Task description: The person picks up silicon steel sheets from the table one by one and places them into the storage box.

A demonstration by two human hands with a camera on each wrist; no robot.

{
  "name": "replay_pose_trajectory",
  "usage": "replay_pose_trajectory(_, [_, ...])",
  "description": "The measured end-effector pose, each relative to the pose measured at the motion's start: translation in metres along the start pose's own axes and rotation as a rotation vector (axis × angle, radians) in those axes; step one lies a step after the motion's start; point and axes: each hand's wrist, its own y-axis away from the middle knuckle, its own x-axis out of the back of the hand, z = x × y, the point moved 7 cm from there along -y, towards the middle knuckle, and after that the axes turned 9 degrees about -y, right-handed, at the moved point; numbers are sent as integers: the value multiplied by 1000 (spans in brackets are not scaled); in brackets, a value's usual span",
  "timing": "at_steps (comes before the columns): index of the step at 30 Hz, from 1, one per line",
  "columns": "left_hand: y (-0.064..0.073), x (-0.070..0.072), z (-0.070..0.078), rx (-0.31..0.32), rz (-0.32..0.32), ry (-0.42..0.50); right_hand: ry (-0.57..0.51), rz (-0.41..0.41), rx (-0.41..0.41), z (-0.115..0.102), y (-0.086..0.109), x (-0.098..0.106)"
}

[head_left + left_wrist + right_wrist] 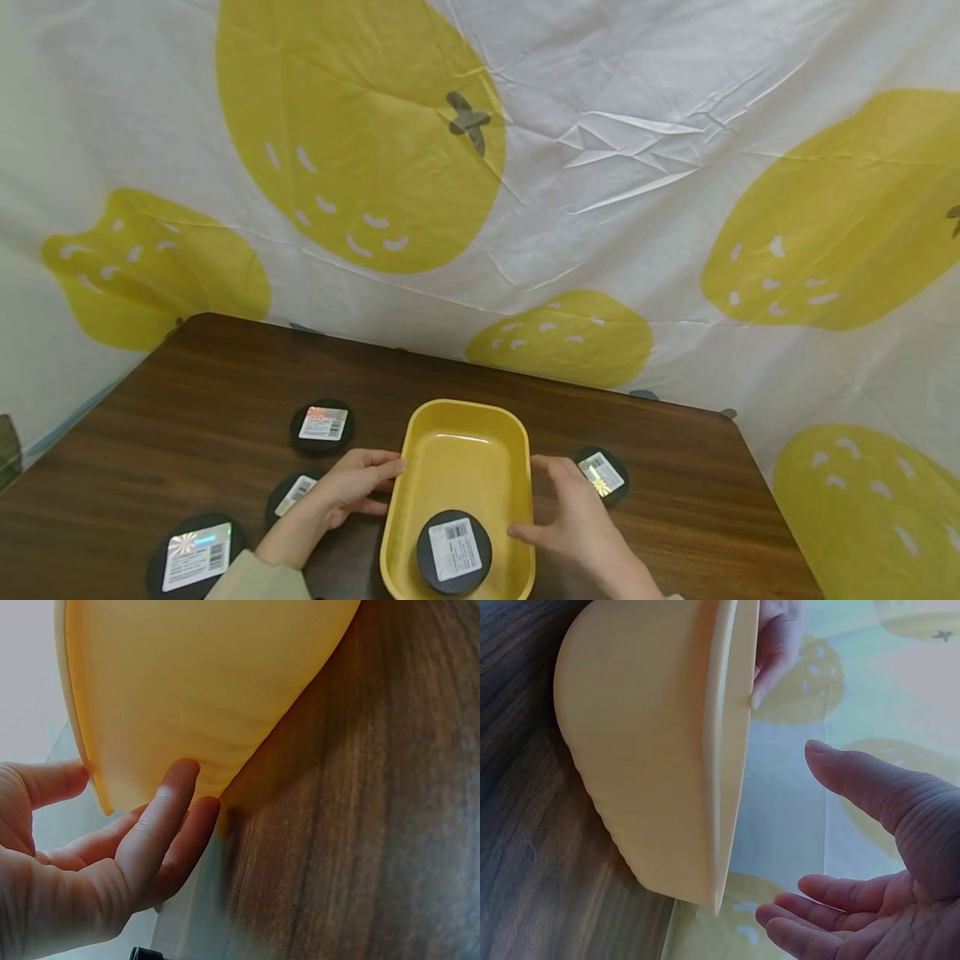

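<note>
A yellow rectangular tub [468, 446] with rounded corners sits on the wooden table, and one black disc [431, 557] with a white label lies in its near end. On the tub's left side, my left hand [352, 486] touches the rim and outer wall; the left wrist view shows loosely extended fingers [154, 832] against that wall. My right hand [577, 521] is at the opposite side with thumb and fingers spread. In the right wrist view a gap separates this hand [877, 870] from the tub [645, 742], and it holds nothing.
Black labelled discs lie left of the tub: one farther back [300, 442], one [277, 482] partly hidden by my left arm, one nearer [157, 571]. Another disc [618, 479] lies beyond my right hand. A lemon-patterned curtain [600, 208] hangs behind the table [705, 517].
</note>
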Motion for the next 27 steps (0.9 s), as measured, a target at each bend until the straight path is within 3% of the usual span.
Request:
replay_pose_trajectory(14, [0, 0, 2, -4, 7, 0, 50, 78, 42, 10, 1, 10])
replay_pose_trajectory(21, [1, 0, 3, -5, 7, 0, -22, 85, -24, 26, 0, 20])
replay_pose_trajectory(27, [2, 0, 3, -4, 8, -4, 3, 91, -58, 38, 2, 28])
